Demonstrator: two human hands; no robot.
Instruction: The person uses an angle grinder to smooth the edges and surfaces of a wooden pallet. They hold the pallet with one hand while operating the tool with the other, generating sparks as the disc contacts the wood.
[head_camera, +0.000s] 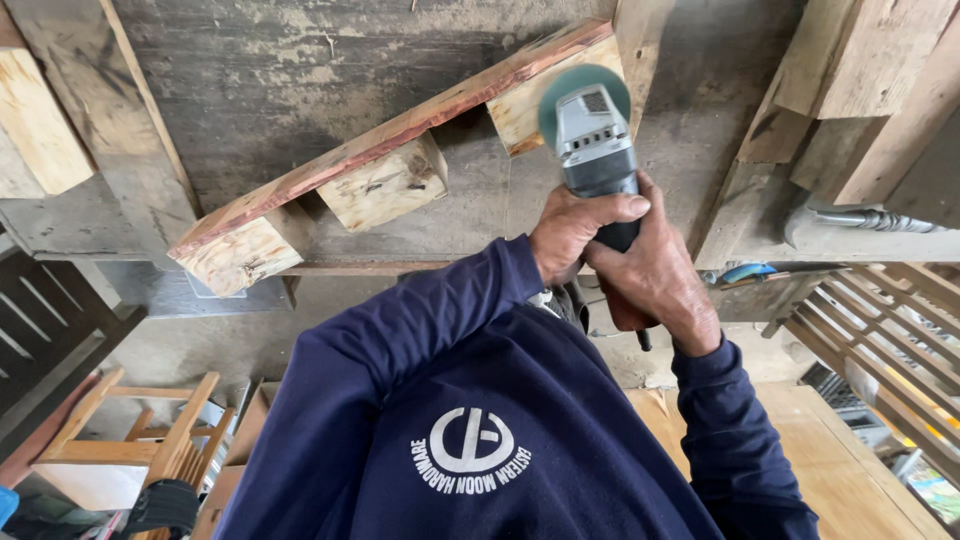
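Both hands are closed around the grey body of an angle grinder (597, 150): the left hand (578, 232) wraps it from one side with the thumb laid across the housing, and the right hand (655, 275) clasps it just behind and below. The grinder's green disc (570, 88) lies against the end wooden block (522, 100) of a pallet piece, directly under the reddish plank (400, 130). Two further blocks (385, 185) sit along the same plank, well apart from the grinder.
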